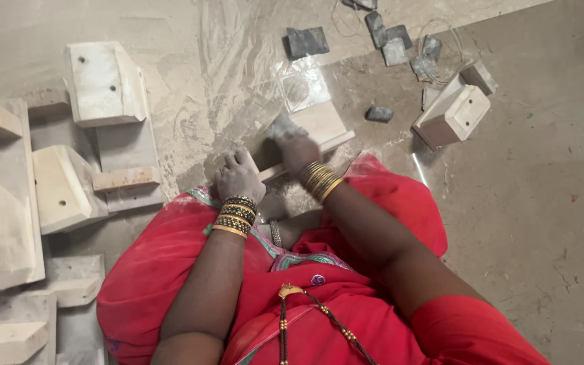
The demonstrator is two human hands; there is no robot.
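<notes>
Your left hand lies flat, fingers closed together, pressing down on the near end of a pale stone slab that rests on the dusty floor just ahead of your knees. Your right hand sits on the slab's middle, curled over something grey and dust-covered; it is blurred, so you cannot tell what it grips or how tightly. Beyond the slab's far end lie several dark grey abrasive blocks, one small block just to its right. Right of the slab stands a white carved stone piece. Left of the slab, well apart, lie more carved white stone pieces.
</notes>
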